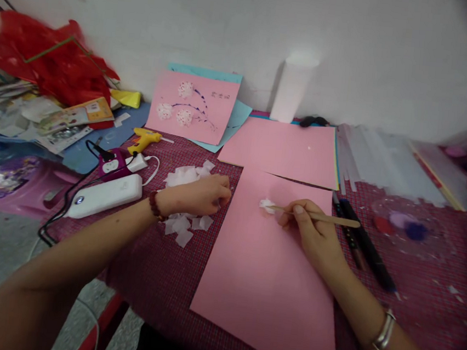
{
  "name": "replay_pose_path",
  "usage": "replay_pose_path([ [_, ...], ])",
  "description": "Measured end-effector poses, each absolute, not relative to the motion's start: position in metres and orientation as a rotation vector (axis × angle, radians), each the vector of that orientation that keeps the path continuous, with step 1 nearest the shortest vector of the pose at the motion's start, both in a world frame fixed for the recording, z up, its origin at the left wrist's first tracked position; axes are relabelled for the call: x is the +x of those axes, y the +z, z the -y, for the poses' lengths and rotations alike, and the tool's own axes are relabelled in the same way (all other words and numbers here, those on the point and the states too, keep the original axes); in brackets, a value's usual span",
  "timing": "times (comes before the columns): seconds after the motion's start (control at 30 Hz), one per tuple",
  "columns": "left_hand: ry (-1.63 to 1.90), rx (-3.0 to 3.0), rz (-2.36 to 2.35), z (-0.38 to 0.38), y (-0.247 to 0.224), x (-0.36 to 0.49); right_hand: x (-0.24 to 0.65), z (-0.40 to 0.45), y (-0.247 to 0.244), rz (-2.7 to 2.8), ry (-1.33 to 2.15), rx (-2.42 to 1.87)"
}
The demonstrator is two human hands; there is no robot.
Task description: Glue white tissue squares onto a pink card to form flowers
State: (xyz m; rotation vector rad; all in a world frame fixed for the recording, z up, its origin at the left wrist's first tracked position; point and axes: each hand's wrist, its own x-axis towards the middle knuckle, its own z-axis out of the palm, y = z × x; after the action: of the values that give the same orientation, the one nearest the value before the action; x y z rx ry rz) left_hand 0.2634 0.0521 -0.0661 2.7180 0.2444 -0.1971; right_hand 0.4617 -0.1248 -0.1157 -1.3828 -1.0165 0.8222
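Note:
In my right hand is a slim wooden stick, pinched between thumb and fingers. Its thin end touches a small white tuft of paper on a pink sheet. My left hand is closed, fingers curled downward, beside the sheet's left edge. Whatever it may hold is hidden. Under and around that hand lies a loose pile of white tissue paper squares.
A pink picture with white flowers leans at the back. Left are a yellow glue gun, a white power bank and cables. Right are black pens and a plastic palette with paint. A white cup-like object stands by the wall.

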Motion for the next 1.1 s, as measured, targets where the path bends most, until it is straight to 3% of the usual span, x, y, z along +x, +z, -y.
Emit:
replay_pose_path([
  [0.23, 0.162, 1.93, -0.492, -0.056, -0.04, 0.256, 0.463, 0.124, -0.115, 0.989, 0.845, -1.385],
  [0.4, 0.2, 1.387, -0.589, -0.056, -0.045, 0.255, 0.464, 0.124, -0.115, 0.987, 0.847, -1.366],
  [0.87, 0.047, 1.377, -0.613, -0.047, -0.058, 0.272, 0.463, 0.124, -0.111, 0.986, 0.82, -1.388],
  [1.1, 0.249, 1.568, -0.709, -0.043, -0.061, 0.286, 0.463, 0.124, -0.112, 0.957, 0.837, -1.382],
])
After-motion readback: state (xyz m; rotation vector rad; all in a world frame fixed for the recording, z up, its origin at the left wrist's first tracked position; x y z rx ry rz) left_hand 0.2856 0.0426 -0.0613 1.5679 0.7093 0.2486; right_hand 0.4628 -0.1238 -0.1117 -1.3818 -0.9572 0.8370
